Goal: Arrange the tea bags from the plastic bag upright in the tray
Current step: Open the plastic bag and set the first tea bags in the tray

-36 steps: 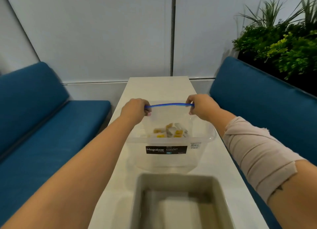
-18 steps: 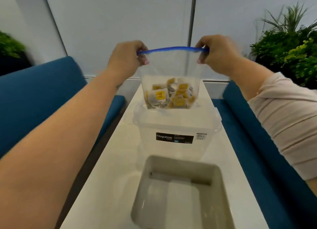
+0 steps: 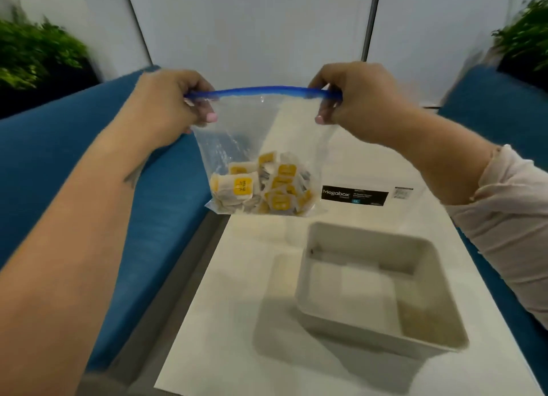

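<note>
Item: plastic bag [image 3: 264, 146], clear, with a blue zip strip along its top edge, held in the air above the table [image 3: 246, 277], up and to the left of the tray [image 3: 415, 345].

Hands: left hand [image 3: 175, 105] pinches the left end of the zip strip, fingers curled round it; right hand [image 3: 355, 99] pinches the right end the same way. The strip is stretched taut between them and looks closed.

Contents: tea bags [image 3: 261, 185], white sachets with yellow labels, heaped loose in the bag's bottom, lying at all angles, none upright.

Tray: grey, square, deep-walled, standing on the table below and right of the bag; no tea bags in it. One dark speck near its far wall, too small to identify.

Behind the tray: storage box [image 3: 355, 195], clear, labelled "Megabox", partly hidden by the bag. Blue seats [image 3: 489, 99] flank the table.

Risks, as judged: the bag hangs partly past the table's left edge, so if the seal is pulled open sharply or one pinch slips, the heap may tip and sachets may fall onto the seat or floor. Pouring rather than placing singly would leave them lying flat in the tray.
</note>
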Demonstrator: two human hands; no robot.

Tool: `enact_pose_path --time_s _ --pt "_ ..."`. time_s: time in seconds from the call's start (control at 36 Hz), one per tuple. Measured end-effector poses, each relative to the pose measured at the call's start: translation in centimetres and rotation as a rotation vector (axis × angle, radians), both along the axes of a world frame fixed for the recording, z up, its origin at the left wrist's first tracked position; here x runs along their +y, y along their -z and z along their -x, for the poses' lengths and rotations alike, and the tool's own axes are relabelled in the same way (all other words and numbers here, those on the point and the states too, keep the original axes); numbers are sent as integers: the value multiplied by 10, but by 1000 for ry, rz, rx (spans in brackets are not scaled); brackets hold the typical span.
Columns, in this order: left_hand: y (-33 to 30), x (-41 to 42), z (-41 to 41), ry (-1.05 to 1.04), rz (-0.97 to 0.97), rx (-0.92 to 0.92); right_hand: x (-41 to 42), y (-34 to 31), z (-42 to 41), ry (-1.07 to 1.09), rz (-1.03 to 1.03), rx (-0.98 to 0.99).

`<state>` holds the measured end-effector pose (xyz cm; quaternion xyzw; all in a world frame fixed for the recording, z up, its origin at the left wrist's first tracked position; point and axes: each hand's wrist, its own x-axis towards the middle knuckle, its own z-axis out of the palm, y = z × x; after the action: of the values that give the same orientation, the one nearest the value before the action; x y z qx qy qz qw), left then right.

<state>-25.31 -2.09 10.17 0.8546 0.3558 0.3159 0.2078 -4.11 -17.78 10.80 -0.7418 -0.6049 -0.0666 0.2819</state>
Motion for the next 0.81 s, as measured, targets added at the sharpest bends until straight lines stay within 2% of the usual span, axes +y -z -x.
enact_pose_path --time_s 0.22,0.58,0.67,0.81 --pt "57 21 41 40 71 143 8 61 47 55 173 93" --pt "151 33 43 114 201 332 7 153 64 181 355 307" --pt "163 32 42 100 207 347 5 168 62 218 301 413" --pt "155 31 43 45 207 361 -3 177 57 254 82 626"
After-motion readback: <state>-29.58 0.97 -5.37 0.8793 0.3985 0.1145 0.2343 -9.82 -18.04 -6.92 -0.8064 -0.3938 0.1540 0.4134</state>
